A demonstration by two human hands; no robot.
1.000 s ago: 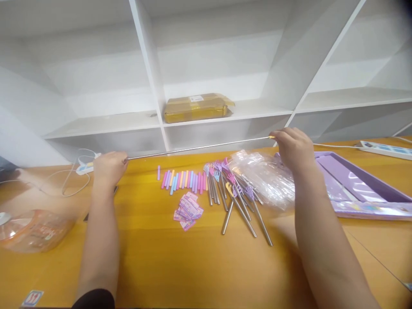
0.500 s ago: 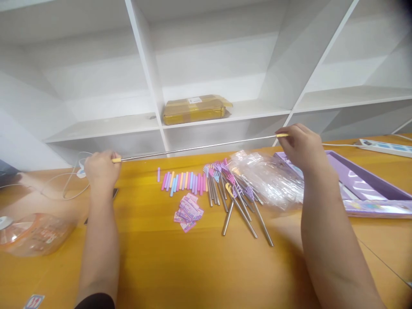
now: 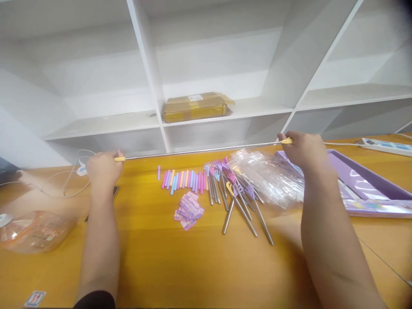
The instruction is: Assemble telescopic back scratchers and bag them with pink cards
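An extended telescopic back scratcher stretches between my hands above the back of the table. My left hand is closed on its yellow handle end. My right hand pinches the yellow head at the other end. Below the rod lie a row of coloured handle sleeves in pink, purple, blue and orange. Beside them is a pile of collapsed back scratchers with small hand-shaped heads and metal rods. Several pink printed cards lie in a loose stack in front of the sleeves.
Clear plastic bags lie right of the pile, next to a purple tray. A clear orange-tinted plastic container lies at the left by white cables. A taped carton sits on the white shelf behind. A power strip is far right.
My right hand has come down slightly, and the extended rod now slopes less. The yellow head shows more at its fingers. Both hands keep hold of the back scratcher's ends.
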